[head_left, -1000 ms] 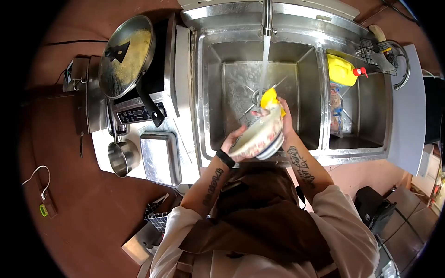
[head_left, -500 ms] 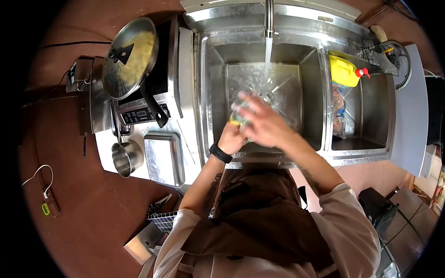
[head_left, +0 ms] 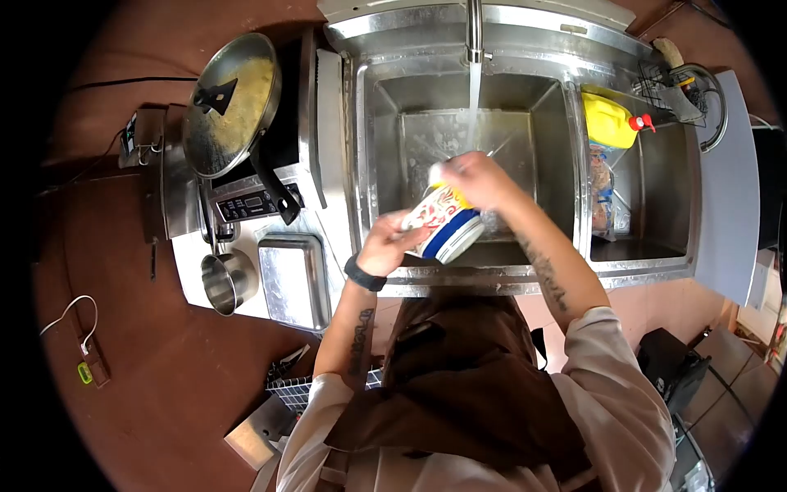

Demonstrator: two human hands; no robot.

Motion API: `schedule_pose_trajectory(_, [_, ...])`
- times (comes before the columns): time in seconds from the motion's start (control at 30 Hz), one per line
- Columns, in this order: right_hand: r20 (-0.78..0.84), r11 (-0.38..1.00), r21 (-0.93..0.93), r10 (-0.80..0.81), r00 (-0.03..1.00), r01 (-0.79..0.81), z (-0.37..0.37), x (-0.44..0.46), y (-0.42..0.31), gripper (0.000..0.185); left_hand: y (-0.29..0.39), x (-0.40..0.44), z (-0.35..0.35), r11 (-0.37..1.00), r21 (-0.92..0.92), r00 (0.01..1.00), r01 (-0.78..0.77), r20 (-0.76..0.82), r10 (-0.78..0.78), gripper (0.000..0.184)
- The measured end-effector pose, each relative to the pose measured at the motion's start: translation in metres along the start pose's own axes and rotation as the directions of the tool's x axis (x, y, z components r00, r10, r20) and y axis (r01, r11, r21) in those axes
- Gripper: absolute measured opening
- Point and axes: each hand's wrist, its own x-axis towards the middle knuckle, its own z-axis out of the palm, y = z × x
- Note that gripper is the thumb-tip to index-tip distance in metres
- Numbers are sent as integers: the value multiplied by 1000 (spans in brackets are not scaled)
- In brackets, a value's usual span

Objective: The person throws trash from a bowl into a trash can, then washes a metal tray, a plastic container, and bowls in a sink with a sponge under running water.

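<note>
Over the front of the large sink basin (head_left: 393,156), my left hand (head_left: 388,248) grips a bowl (head_left: 440,220) with a red pattern, a blue band and a pale base. The bowl is tilted, its base toward me and to the right. My right hand (head_left: 479,182) is closed at the bowl's far side on a yellow sponge (head_left: 461,198), mostly hidden under the fingers. White foam or a pale edge shows by its fingertips. Behind the hands, water runs from the faucet (head_left: 475,37) into the basin.
In the right basin lie a yellow jug (head_left: 607,123) with a red cap and a plastic package (head_left: 601,193). At left, a lidded pan (head_left: 234,111) sits on a cooktop (head_left: 307,148), near a steel pot (head_left: 229,281) and a metal tray (head_left: 293,283). A wire rack (head_left: 656,90) hangs at right.
The bowl has turned so its patterned outside and base now show. My right hand has moved up and right off my left hand; my left hand has shifted left and slightly down.
</note>
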Motion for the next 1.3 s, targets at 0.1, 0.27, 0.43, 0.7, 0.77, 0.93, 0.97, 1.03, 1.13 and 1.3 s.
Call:
schedule_pose_trajectory(0.1, [62,458,877,190,980,-145,1,3,46,38,2,-3,-10,918,-348,981,-190,-108,161,29])
schedule_pose_trajectory(0.27, [42,-292,956,136,990,0,67,-8,59,43,-19,12,24,646,-663,907,-378,-406,114,46])
schedule_pose_trajectory(0.43, [29,-208,978,155,988,4,76,-11,91,41,-44,3,21,735,-656,981,-171,-179,69,47])
schedule_pose_trajectory(0.7, [-568,948,272,21,823,164,114,-27,72,55,-57,45,21,606,-749,868,-268,-460,-185,40])
schedule_pose_trajectory(0.77, [-481,926,-271,-366,797,262,120,-40,49,57,-63,48,27,688,-684,815,-241,-528,-240,35])
schedule_pose_trajectory(0.93, [-247,809,-562,-363,899,172,74,-7,19,47,-61,26,41,924,-366,864,-113,-495,-90,27])
schedule_pose_trajectory(0.97, [-269,972,-214,-152,951,95,58,0,15,42,-56,19,46,938,-328,880,-113,-471,-58,26])
schedule_pose_trajectory(1.03, [-319,997,57,-29,947,50,50,10,31,33,-59,10,41,857,-485,875,-172,-476,-94,27])
schedule_pose_trajectory(1.13, [-425,994,106,28,905,19,52,0,77,32,-59,5,33,766,-592,852,-251,-510,-114,31])
schedule_pose_trajectory(1.3, [-594,938,-138,-336,731,319,87,-54,65,31,-69,22,30,760,-578,727,-296,-653,-214,27])
